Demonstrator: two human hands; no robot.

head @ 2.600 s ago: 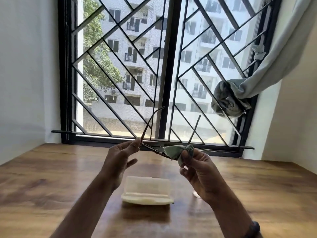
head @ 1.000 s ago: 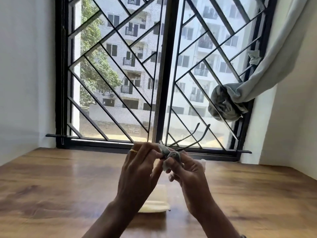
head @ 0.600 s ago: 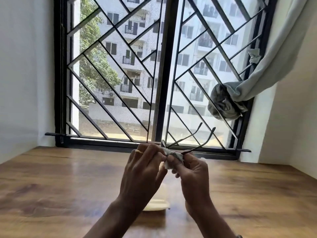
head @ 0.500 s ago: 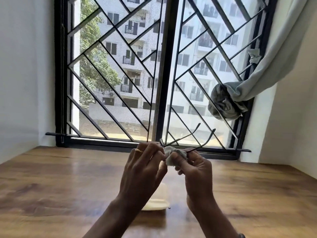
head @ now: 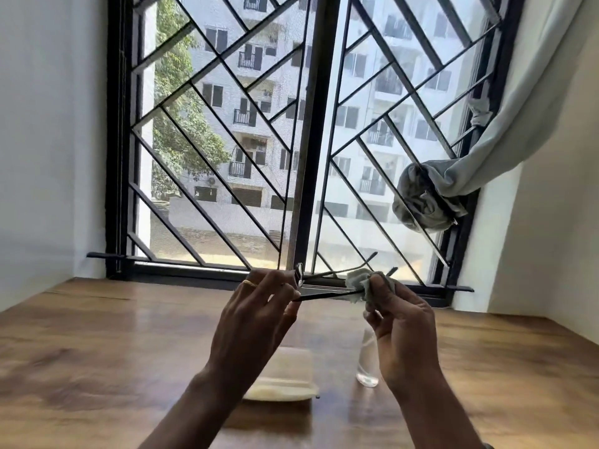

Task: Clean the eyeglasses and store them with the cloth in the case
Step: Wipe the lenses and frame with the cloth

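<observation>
I hold thin dark eyeglasses (head: 324, 293) up in front of the window, above the wooden table (head: 97, 351). My left hand (head: 256, 315) pinches the frame at its left end. My right hand (head: 398, 319) pinches a pale grey-green cloth (head: 358, 281) folded over the frame's right end. The temple arms point away toward the window. A pale translucent case (head: 291, 377) lies on the table below my hands, partly hidden behind my left wrist.
A small clear spray bottle (head: 368, 361) stands on the table just right of the case, beside my right wrist. A barred window (head: 291, 140) fills the back wall, and a knotted grey curtain (head: 424, 199) hangs at its right side.
My hands have spread apart. The cloth in my right hand has slid from the frame's middle out to its right end, and the spray bottle now shows between my wrists.
</observation>
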